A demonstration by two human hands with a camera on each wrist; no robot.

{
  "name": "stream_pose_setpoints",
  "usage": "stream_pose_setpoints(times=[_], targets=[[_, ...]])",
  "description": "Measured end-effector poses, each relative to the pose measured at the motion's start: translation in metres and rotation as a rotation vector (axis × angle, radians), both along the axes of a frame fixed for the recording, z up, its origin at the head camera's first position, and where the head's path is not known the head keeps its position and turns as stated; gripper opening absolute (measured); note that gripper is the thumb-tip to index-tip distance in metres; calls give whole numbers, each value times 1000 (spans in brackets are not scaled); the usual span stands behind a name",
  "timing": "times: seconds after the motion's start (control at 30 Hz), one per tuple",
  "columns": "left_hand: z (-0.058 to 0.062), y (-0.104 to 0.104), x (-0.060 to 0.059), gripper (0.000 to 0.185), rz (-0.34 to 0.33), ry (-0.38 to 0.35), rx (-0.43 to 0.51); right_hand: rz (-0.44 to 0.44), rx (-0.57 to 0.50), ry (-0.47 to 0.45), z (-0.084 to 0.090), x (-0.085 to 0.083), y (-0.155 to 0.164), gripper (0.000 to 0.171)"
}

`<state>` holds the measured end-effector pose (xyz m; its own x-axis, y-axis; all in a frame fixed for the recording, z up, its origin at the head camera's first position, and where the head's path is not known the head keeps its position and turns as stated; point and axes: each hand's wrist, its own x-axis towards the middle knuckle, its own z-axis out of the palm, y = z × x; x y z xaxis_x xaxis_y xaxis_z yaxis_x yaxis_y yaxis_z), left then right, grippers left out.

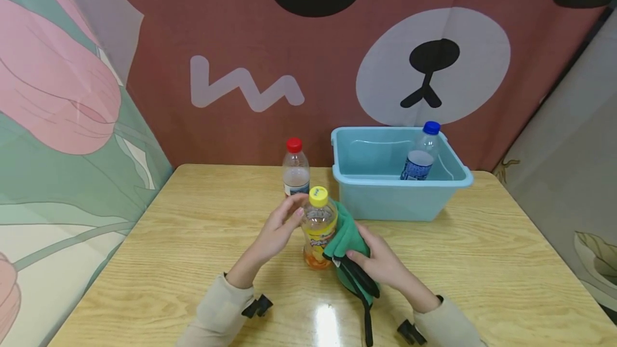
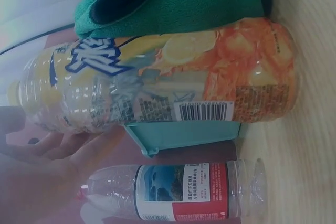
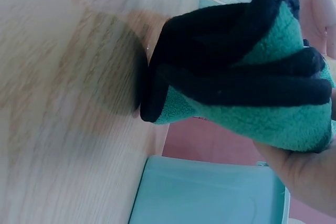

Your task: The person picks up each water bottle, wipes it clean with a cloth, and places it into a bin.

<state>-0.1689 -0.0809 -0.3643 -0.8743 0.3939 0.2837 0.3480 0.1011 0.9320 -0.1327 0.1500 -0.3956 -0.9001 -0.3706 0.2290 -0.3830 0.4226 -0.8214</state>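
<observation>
A clear bottle with a yellow cap and a yellow-orange label, an iced tea by its look [image 1: 318,234], stands upright on the table. My left hand [image 1: 278,226] is at its upper left side, fingers loosely bent and thumb beside the shoulder; whether they touch is unclear. My right hand [image 1: 383,264] grips a green cloth with black edging and a black strap [image 1: 348,240], which lies against the bottle's right side. In the left wrist view the cloth [image 2: 178,3] covers part of the label [image 2: 173,77]. The right wrist view shows its bunched folds [image 3: 236,87].
Behind my left hand stands a water bottle with a red cap [image 1: 295,170]. A light blue plastic bin [image 1: 385,202] sits at the back right, with a blue-capped bottle [image 1: 420,157] leaning inside. A printed curtain [image 1: 241,31] hangs behind the wooden table [image 1: 202,218].
</observation>
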Motion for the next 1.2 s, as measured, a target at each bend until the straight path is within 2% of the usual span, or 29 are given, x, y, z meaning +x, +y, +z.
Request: stream_pose_setpoints(times=[0.17, 0.5, 0.7, 0.97, 1.2], targets=[[-2, 4, 1, 36, 35, 43, -9, 3, 4, 2, 0, 2, 0, 60], [-4, 6, 2, 38, 107, 82, -41, -79, 12, 8, 7, 7, 5, 56], [-3, 5, 0, 42, 87, 63, -75, -94, 5, 43, 14, 7, 8, 58], [-1, 3, -2, 41, 53, 30, -48, -113, -11, 77, 23, 7, 12, 62], [0, 3, -3, 38, 56, 1, -47, -87, -44, 98, 33, 7, 12, 62]])
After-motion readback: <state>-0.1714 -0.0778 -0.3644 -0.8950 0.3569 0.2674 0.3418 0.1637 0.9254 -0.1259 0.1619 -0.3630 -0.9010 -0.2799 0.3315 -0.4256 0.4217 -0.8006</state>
